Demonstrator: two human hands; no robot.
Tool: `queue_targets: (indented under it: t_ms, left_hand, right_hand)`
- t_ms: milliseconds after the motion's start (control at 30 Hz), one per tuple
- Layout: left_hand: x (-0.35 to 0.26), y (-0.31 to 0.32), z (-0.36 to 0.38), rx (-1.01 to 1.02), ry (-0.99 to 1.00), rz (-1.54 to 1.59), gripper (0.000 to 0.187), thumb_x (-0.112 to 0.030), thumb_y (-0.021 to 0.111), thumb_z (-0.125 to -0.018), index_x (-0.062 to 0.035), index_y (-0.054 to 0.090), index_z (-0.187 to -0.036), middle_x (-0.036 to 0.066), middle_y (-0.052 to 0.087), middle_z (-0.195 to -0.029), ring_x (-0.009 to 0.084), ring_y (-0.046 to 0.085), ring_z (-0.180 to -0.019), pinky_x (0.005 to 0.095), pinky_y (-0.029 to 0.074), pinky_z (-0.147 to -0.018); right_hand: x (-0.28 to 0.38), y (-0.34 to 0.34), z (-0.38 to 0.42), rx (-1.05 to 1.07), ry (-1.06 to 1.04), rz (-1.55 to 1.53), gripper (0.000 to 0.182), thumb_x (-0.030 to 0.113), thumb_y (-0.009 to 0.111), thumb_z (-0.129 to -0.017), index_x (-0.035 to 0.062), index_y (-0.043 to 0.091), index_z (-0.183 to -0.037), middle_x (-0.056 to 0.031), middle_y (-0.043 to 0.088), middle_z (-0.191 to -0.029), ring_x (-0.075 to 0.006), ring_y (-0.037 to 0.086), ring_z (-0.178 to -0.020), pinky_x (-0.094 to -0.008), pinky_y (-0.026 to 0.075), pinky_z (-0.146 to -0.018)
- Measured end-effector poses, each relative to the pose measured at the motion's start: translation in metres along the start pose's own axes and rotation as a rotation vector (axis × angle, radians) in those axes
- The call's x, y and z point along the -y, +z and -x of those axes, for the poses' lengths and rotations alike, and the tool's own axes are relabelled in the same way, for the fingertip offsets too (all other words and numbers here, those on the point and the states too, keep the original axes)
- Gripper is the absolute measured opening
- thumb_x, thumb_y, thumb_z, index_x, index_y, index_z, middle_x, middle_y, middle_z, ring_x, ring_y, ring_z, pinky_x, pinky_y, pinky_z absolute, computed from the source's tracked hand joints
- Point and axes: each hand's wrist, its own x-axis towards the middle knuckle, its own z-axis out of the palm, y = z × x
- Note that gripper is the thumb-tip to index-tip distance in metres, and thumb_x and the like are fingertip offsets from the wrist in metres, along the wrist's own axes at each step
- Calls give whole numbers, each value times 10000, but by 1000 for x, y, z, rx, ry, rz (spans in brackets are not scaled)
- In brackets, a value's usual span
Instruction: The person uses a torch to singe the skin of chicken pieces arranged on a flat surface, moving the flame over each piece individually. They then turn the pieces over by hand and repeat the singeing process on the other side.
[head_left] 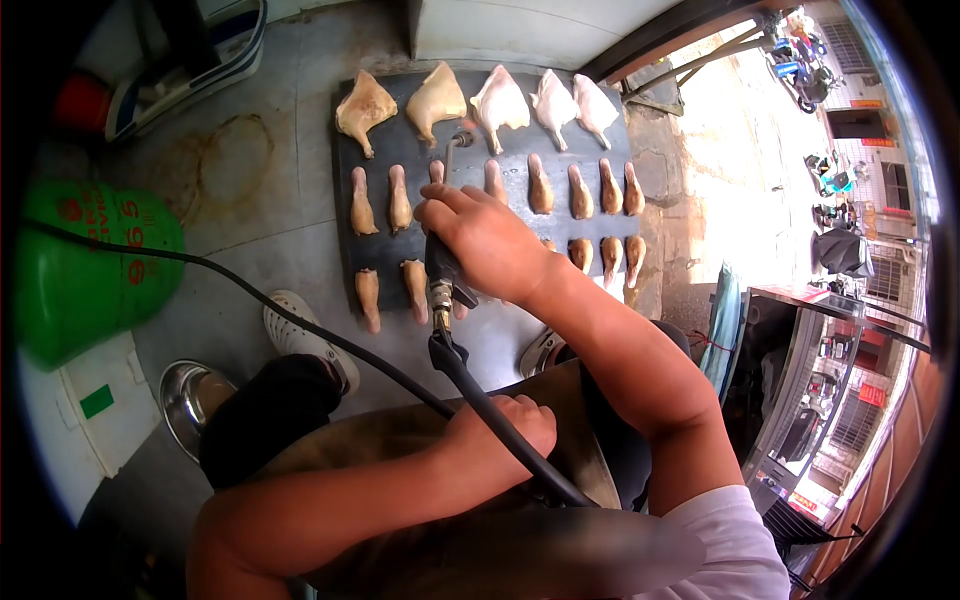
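My right hand (490, 240) is closed round the dark handle of a blowtorch (440, 300). The torch's thin metal tube reaches forward to a nozzle (462, 139) just below the row of poultry leg quarters (436, 105). Several drumsticks lie in two rows nearer me; my right hand and the torch hide some, and one drumstick (437, 172) shows just past my fingers. The meat rests on a dark flat board (348, 150). My left hand (495, 440) is curled by my lap, with the torch's black hose (485, 405) crossing over it; whatever its fingers grip is hidden.
A green gas cylinder (100, 270) stands at left, a black hose running from it towards my lap. A metal bowl (180, 400) sits beside my leg. White clogs (310, 340) are on my feet. At right are a glass-sided cart (800, 400) and a bright street with parked motorbikes (805, 75).
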Motion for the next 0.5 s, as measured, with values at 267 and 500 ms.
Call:
queue_targets:
  t_ms: [267,500]
  left_hand:
    - [0,3,1,-17,7,-4,78,-83,585,-767,-31,585,-708,151,607,-655,286,656,-602,383,527,-524]
    - [0,5,1,-23,7,5,62,-65,575,-757,-33,580,-704,147,606,-649,288,649,-597,382,529,-535]
  right_hand:
    - [0,-1,5,25,2,-75,323,43,608,-754,-9,561,-1069,-223,577,-1219,-409,594,-994,-438,487,-895]
    - [-1,-1,11,45,37,-94,334,40,615,-757,9,564,-1086,-194,584,-1169,-408,583,-988,-443,479,-875]
